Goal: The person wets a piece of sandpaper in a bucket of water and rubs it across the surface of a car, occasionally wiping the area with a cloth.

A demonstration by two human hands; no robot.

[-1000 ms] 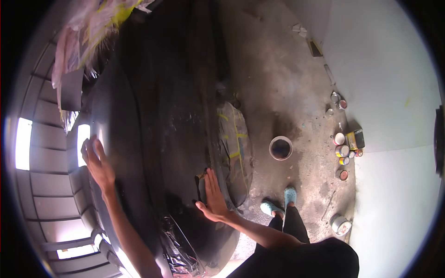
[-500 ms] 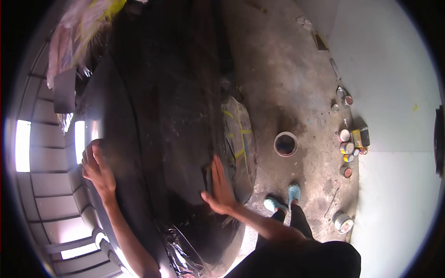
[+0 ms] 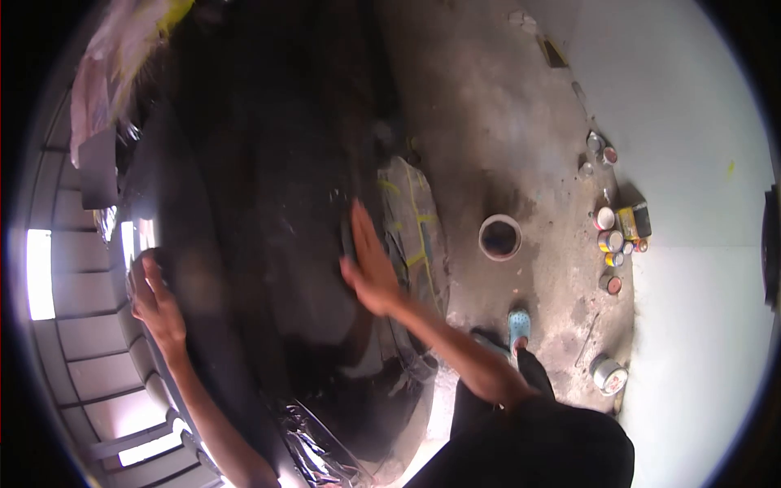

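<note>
We stood with one turquoise shoe [image 3: 519, 324] visible on the concrete floor [image 3: 496, 138], our black trousers [image 3: 537, 439] filling the lower edge of the view. Directly before us lay a large dark curved panel [image 3: 268, 244], which spanned the frame from lower centre to the top. Crumpled silver foil [image 3: 313, 443] clung to its nearest edge.

Our left hand [image 3: 156, 302] rested on the far left rim of the panel, fingers curled loosely over the edge; we could not tell whether it clamped the rim or only touched it. Our right hand [image 3: 370, 260] lay flat and fully open against the right side of the panel, fingers extended together and pointing upward, gripping nothing. Just beside that hand, a masked sheet with yellow tape strips [image 3: 415, 236] covered the adjoining section.

Beyond the sheet, an open round container [image 3: 499, 237] stood on the floor. Further right, along the white wall [image 3: 691, 163], a cluster of small paint tins [image 3: 616, 236] sat close together, with a larger tin [image 3: 608, 376] nearer to us. At the upper left, pale plastic sheeting [image 3: 106, 73] hung beside louvred slats [image 3: 73, 325].
</note>
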